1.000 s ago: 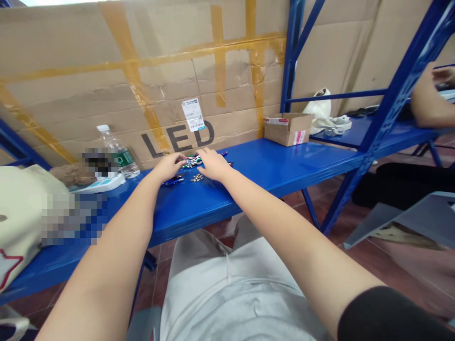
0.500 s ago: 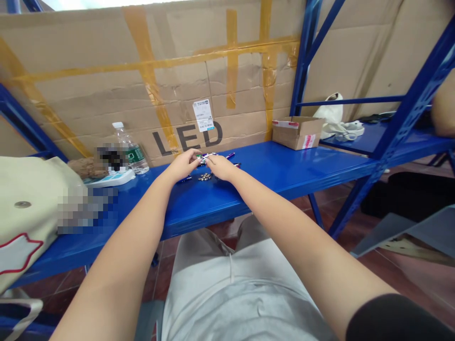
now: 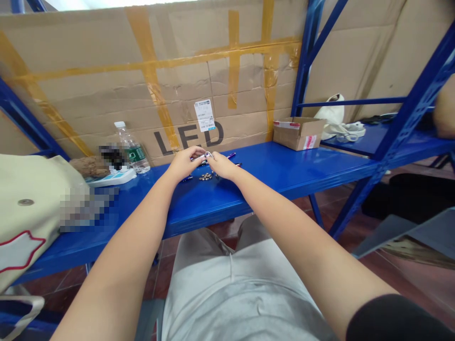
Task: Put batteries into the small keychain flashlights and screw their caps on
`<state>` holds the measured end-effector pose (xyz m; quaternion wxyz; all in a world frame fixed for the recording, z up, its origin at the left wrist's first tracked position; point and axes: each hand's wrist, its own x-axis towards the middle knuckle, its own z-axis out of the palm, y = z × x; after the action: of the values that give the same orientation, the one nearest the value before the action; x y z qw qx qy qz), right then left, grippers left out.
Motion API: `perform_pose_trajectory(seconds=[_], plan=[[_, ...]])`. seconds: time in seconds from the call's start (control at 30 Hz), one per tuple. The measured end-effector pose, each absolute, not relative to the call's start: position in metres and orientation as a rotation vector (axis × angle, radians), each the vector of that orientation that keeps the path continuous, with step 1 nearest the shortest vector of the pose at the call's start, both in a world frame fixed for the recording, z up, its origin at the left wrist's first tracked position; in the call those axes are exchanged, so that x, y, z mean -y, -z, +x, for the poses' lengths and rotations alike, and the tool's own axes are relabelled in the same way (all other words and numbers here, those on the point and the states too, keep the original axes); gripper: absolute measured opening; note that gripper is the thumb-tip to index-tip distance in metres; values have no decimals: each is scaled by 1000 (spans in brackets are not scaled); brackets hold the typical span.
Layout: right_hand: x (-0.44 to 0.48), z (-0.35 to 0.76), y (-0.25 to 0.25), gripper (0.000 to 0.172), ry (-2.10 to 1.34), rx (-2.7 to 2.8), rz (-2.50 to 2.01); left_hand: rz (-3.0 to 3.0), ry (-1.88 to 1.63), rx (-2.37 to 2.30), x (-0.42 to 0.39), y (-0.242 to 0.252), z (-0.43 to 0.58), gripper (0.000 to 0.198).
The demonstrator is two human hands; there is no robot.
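My left hand (image 3: 184, 164) and my right hand (image 3: 223, 166) meet over the blue table, with their fingertips close together. Between them a small shiny metal piece (image 3: 208, 154) shows, pinched by my right thumb and fingers; its exact kind is too small to make out. The left fingers are curled and closed, and what they grip is hidden. Just below the hands lies a little heap of small metal pieces (image 3: 205, 177). A dark blue pen (image 3: 186, 179) lies by my left hand, and another pen (image 3: 232, 155) sticks out behind my right hand.
The blue table (image 3: 284, 166) runs left to right against a taped cardboard panel (image 3: 192, 85). A water bottle (image 3: 135, 150), a white power strip (image 3: 112, 178) and a cream bag (image 3: 31, 189) stand at left. A small cardboard box (image 3: 298, 133) sits at right, beside a blue post (image 3: 305, 57).
The fingers have shifted slightly, and the shiny metal piece now shows more plainly between the hands. Green on the held item no longer shows. The view has moved a little.
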<state>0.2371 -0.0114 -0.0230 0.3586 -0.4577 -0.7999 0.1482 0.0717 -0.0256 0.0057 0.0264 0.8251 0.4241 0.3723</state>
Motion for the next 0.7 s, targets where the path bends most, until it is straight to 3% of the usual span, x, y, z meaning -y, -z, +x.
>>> perform_pose_trajectory(seconds=[0.27, 0.7], plan=[[15, 239, 21, 35, -139, 2110, -1363, 2617, -1141, -1374, 27, -7, 75, 20], [15, 238, 19, 37, -139, 1980, -1314, 2512, -1261, -1416, 36, -7, 87, 22]])
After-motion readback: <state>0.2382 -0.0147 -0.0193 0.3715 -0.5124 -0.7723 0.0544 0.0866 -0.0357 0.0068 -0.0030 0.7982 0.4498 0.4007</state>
